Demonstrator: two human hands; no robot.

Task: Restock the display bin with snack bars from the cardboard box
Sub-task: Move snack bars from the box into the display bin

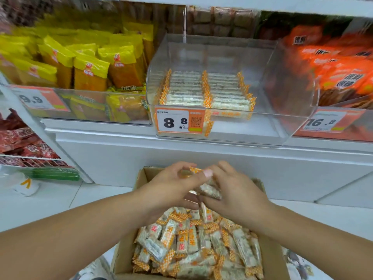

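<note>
A: Nearest, what sits in the cardboard box (125, 257)?

B: A loose heap of snack bars (193, 247), each a flat oblong in a glossy clear wrapper with orange chequered ends and a pale, grainy filling. The box is plain brown card, open-topped, standing on a pale tiled floor (50, 201).

A: And the hands?

B: Both hover just above the far end of the box. The left hand (171, 186) and the right hand (232, 190) meet round a small bunch of bars (207, 188); the fingers of each are curled about it, the left thumb lying across the top. The bunch is blurred, so I cannot count the bars in it.

A: Beyond the box?

B: A white shelf front (181, 156), smooth and flat. On it, straight behind the box, stands the display bin (292, 118): clear rigid plastic with a curved front wall. Inside lie two neat rows of bars (207, 91) set towards the back, with bare floor in front of them. An orange price label (179, 121) reading 8.8 is on the bin's front, at its left.

A: Either side of the bin?

B: Left of it, yellow packets (90, 65) in another clear bin; right of it, orange packets (339, 71). Left of the box, red packets (22, 142) on a wire rack.
</note>
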